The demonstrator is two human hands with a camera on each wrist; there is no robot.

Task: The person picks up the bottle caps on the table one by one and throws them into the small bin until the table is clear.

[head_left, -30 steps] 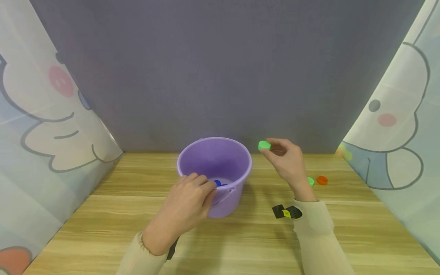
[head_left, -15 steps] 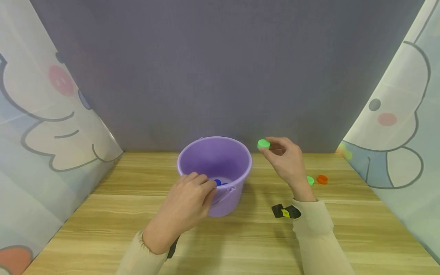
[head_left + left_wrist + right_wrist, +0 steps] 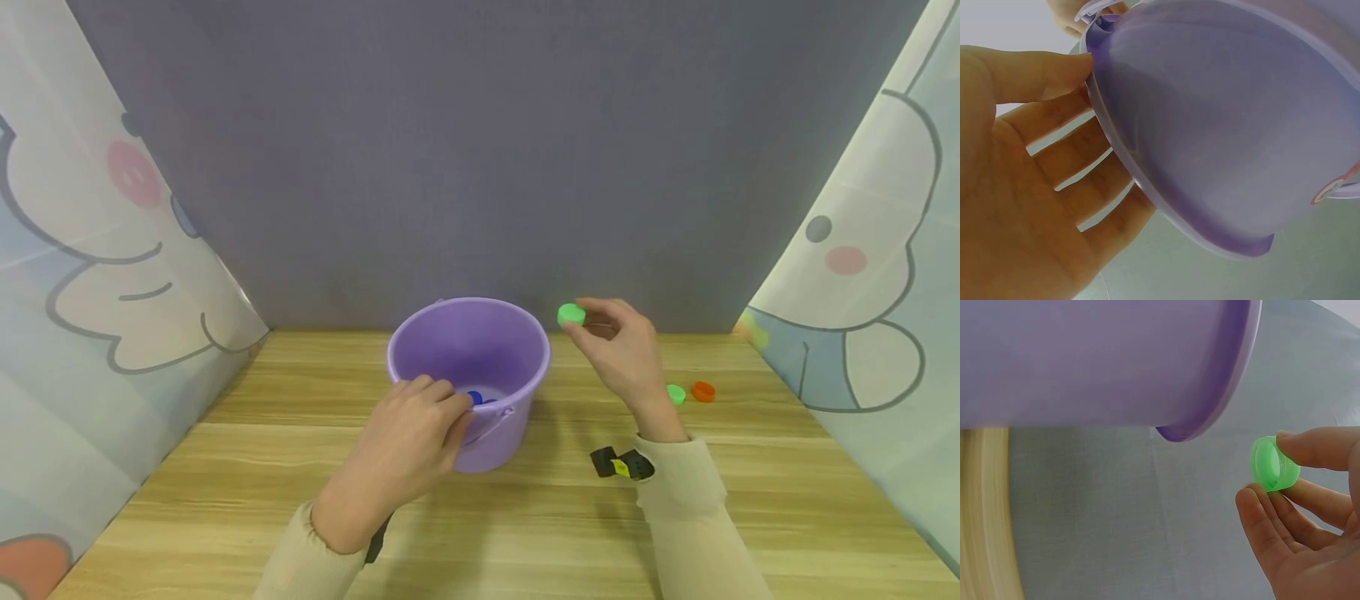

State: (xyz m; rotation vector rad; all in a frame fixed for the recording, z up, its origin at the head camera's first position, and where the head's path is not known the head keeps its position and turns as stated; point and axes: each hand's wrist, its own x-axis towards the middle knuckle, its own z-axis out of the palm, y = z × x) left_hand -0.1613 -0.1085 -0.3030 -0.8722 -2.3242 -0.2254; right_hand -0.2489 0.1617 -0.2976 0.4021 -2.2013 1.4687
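A purple bucket (image 3: 498, 433) stands upright on the wooden table, its mouth facing up. My left hand (image 3: 401, 442) grips the near-left part of its rim, thumb outside and fingers over the edge, as the left wrist view also shows. Blue caps (image 3: 476, 397) lie inside at the bottom, partly hidden by that hand and the rim. To the right of the bucket, in the air and apart from it, my right hand (image 3: 626, 358) pinches a green bottle cap (image 3: 572, 315) between thumb and fingers. In the right wrist view the cap's hollow side (image 3: 1267, 464) shows.
Another green cap (image 3: 677, 394) and an orange cap (image 3: 703, 392) lie on the table (image 3: 570, 533) to the right of my right wrist. A grey panel (image 3: 480, 150) rises behind the table, with printed cloths (image 3: 862, 350) at both sides.
My right hand has shifted slightly to the left with the green bottle cap, toward the bucket. The left hand and the bucket stay where they were.
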